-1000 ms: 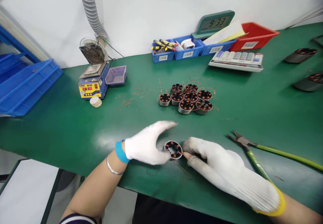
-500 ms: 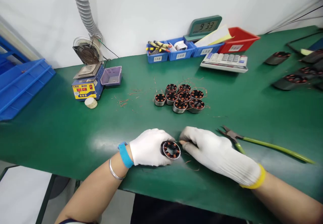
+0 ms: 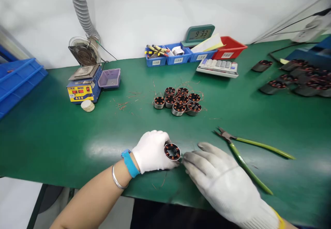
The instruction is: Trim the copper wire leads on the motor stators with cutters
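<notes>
My left hand [image 3: 152,152], in a white glove, is closed around a motor stator [image 3: 172,152], a dark ring with copper windings inside and a shiny rim. The stator is tilted so its open end faces me. Thin copper wires [image 3: 162,180] hang below that hand. Just right of the stator, my right hand [image 3: 214,174] is back up in a greyed white glove, its fingers stretched toward the stator's lower edge. Its thumb is hidden. Diagonal cutting pliers [image 3: 226,135] with green handles lie spread beside the right hand.
Several stators [image 3: 182,100] with loose wires stand grouped mid-table, copper scraps [image 3: 122,105] left of them. A solder pot [image 3: 84,87] and purple tray [image 3: 110,78] are back left. Blue bins [image 3: 178,59], a red bin [image 3: 227,54] and a calculator [image 3: 218,68] line the back. More stators [image 3: 274,86] stand right.
My right hand has turned palm down, its pinched fingers straightening, and has come nearer to me, uncovering the pliers' lower handle. My left hand still holds the stator. The view has shifted slightly.
</notes>
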Available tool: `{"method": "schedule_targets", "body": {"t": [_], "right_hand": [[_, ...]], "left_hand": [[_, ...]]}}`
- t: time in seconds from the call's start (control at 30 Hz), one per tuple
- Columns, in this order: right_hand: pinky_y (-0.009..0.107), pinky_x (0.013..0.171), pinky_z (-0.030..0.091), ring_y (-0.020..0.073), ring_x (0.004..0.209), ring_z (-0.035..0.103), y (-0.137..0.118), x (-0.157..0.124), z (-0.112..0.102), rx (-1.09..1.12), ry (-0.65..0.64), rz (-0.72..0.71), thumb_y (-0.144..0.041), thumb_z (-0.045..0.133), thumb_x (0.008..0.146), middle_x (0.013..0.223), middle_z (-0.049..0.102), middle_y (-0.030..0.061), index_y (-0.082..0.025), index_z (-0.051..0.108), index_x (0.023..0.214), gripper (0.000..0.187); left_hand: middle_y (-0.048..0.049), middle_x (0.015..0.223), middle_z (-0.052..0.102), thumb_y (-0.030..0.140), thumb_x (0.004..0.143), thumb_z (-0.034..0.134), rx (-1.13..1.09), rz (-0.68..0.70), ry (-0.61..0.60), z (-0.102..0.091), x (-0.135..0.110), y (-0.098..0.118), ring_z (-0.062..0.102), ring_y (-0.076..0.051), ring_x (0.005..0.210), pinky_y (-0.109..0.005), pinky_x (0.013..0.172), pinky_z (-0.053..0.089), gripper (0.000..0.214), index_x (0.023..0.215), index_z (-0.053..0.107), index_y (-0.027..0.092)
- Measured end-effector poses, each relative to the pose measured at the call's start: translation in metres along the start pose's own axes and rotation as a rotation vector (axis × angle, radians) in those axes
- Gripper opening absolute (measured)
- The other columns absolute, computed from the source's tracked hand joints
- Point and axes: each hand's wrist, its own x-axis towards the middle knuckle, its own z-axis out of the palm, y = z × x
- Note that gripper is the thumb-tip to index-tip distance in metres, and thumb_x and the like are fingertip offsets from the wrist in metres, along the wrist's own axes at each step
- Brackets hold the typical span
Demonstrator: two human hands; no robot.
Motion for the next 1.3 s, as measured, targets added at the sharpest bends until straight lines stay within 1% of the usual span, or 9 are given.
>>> {"method": "schedule_targets", "body": {"t": [0.17, 0.33, 0.53, 0.67, 0.77, 0.83, 0.9, 1.1, 1.3], "right_hand": [[0.033, 0.076, 0.052, 0.0186, 0.081, 0.066, -0.004, -0.025, 0.009, -0.018, -0.092, -0.101, -0.009, 0.05, 0.09, 0.096, 0.074, 0.0057, -0.022, 0.068, 0.1, 0.025], [0.03, 0.057, 0.039, 0.0155, 0.059, 0.055, 0.013, -0.031, 0.013, -0.055, -0.26, -0.068, -0.005, 0.048, 0.085, 0.086, 0.069, 0.0037, -0.022, 0.064, 0.098, 0.026], [0.029, 0.053, 0.032, 0.0166, 0.058, 0.058, 0.038, -0.003, 0.009, -0.119, -0.361, 0.031, -0.017, 0.054, 0.089, 0.083, 0.069, 0.0039, -0.023, 0.065, 0.098, 0.015], [0.029, 0.054, 0.041, 0.0193, 0.062, 0.066, 0.03, -0.011, 0.006, 0.076, -0.389, 0.106, -0.026, 0.054, 0.089, 0.083, 0.071, 0.0028, -0.025, 0.067, 0.104, 0.02], [0.028, 0.058, 0.05, 0.0205, 0.072, 0.072, 0.017, -0.022, 0.002, 0.285, -0.384, 0.372, -0.031, 0.055, 0.089, 0.09, 0.077, 0.0022, -0.028, 0.067, 0.115, 0.029], [0.029, 0.055, 0.051, 0.0224, 0.075, 0.075, 0.012, -0.02, 0.0, 0.305, -0.439, 0.639, -0.034, 0.057, 0.088, 0.088, 0.079, 0.0016, -0.028, 0.067, 0.121, 0.036], [0.031, 0.054, 0.051, 0.0253, 0.078, 0.076, 0.011, -0.012, -0.001, 0.266, -0.502, 0.777, -0.038, 0.057, 0.089, 0.09, 0.08, 0.002, -0.027, 0.069, 0.124, 0.038], [0.03, 0.062, 0.046, 0.0231, 0.078, 0.073, 0.02, 0.014, 0.0, 0.23, -0.478, 0.453, -0.028, 0.049, 0.093, 0.086, 0.078, 0.0017, -0.028, 0.075, 0.096, 0.026], [0.028, 0.06, 0.041, 0.0204, 0.073, 0.068, 0.021, 0.031, -0.004, 0.451, -0.628, 0.723, -0.026, 0.054, 0.089, 0.086, 0.076, 0.0011, -0.026, 0.072, 0.09, 0.019]], "left_hand": [[-0.0054, 0.081, 0.066, 0.055, 0.064, 0.073, 0.017, -0.015, 0.012, 0.001, -0.001, 0.001, 0.065, -0.028, 0.078, -0.036, 0.068, 0.047, 0.041, 0.08, 0.055, 0.022], [-0.0035, 0.077, 0.064, 0.052, 0.067, 0.069, 0.025, -0.021, 0.041, 0.001, -0.002, 0.002, 0.064, -0.026, 0.077, -0.035, 0.067, 0.045, 0.035, 0.076, 0.052, 0.023], [-0.0022, 0.073, 0.06, 0.049, 0.065, 0.068, 0.05, -0.007, 0.075, 0.005, -0.002, 0.002, 0.062, -0.024, 0.073, -0.034, 0.064, 0.041, 0.034, 0.072, 0.048, 0.024], [-0.0023, 0.073, 0.06, 0.052, 0.066, 0.068, 0.072, -0.022, 0.099, 0.006, -0.002, 0.002, 0.062, -0.024, 0.073, -0.034, 0.064, 0.041, 0.035, 0.073, 0.049, 0.024], [-0.0025, 0.075, 0.06, 0.053, 0.065, 0.071, 0.074, -0.038, 0.1, 0.007, -0.002, 0.004, 0.063, -0.025, 0.076, -0.035, 0.065, 0.042, 0.038, 0.074, 0.05, 0.023], [-0.0029, 0.075, 0.061, 0.052, 0.064, 0.071, 0.071, -0.05, 0.098, 0.007, -0.002, 0.006, 0.064, -0.026, 0.077, -0.035, 0.067, 0.043, 0.037, 0.074, 0.051, 0.023], [-0.0035, 0.076, 0.061, 0.053, 0.066, 0.07, 0.064, -0.054, 0.097, 0.007, -0.002, 0.008, 0.064, -0.026, 0.078, -0.036, 0.068, 0.044, 0.037, 0.074, 0.051, 0.023], [-0.004, 0.076, 0.062, 0.053, 0.066, 0.069, 0.054, -0.05, 0.101, 0.007, -0.001, 0.007, 0.064, -0.026, 0.076, -0.036, 0.067, 0.044, 0.037, 0.075, 0.051, 0.023], [-0.0045, 0.076, 0.062, 0.051, 0.067, 0.069, 0.058, -0.061, 0.091, 0.007, -0.001, 0.008, 0.065, -0.026, 0.077, -0.036, 0.068, 0.046, 0.034, 0.076, 0.053, 0.022]]}}
